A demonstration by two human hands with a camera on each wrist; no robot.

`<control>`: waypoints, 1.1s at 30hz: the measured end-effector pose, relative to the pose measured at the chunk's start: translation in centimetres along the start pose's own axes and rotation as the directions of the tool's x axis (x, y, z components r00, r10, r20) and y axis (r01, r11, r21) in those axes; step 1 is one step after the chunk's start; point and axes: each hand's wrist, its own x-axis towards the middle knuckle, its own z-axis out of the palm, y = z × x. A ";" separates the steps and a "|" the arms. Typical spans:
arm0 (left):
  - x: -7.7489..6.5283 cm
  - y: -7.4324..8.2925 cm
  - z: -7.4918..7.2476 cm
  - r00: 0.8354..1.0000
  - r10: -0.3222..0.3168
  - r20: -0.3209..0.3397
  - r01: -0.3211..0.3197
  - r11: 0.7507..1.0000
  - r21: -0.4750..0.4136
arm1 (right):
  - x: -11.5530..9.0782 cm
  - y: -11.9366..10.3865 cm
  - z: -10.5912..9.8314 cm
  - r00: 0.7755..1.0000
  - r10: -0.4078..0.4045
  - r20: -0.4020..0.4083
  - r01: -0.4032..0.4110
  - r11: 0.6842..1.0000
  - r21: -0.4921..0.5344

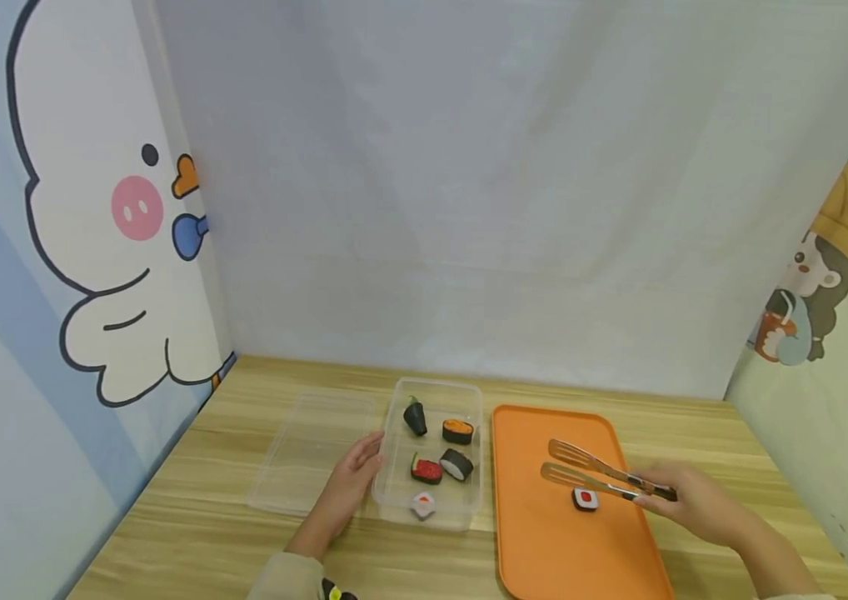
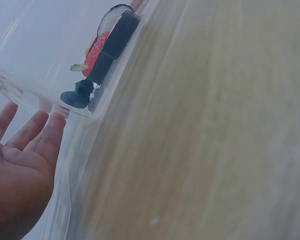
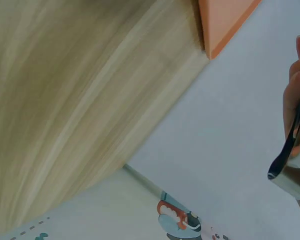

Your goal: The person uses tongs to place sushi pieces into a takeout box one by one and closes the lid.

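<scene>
Head view: right hand (image 1: 700,503) grips tongs (image 1: 617,475) pointing left above orange tray (image 1: 562,550).

Tongs (image 1: 611,470) gape near red-centred sushi (image 1: 585,499); box (image 1: 441,402) stands open.

There are six sushi pieces (image 1: 585,499), one box (image 1: 435,402), one lid (image 1: 311,454), one tray (image 1: 566,550), one pair of tongs (image 1: 622,476), two hands (image 1: 352,482).
</scene>
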 end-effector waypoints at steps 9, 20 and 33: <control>-0.1 0.1 0.1 1.000 0.003 0.000 -0.003 1.000 0.006 | -2.2 2.1 0.0 0.996 0.067 0.060 -0.068 0.998 0.017; 0.0 -0.1 0.0 1.000 0.007 0.008 -0.007 1.000 -0.006 | -3.8 3.9 0.1 0.985 0.112 0.133 -0.139 0.967 0.213; -0.2 0.2 -0.1 1.000 -0.005 0.011 0.005 1.000 -0.007 | -3.7 5.0 0.7 0.978 0.110 0.177 -0.145 0.969 0.198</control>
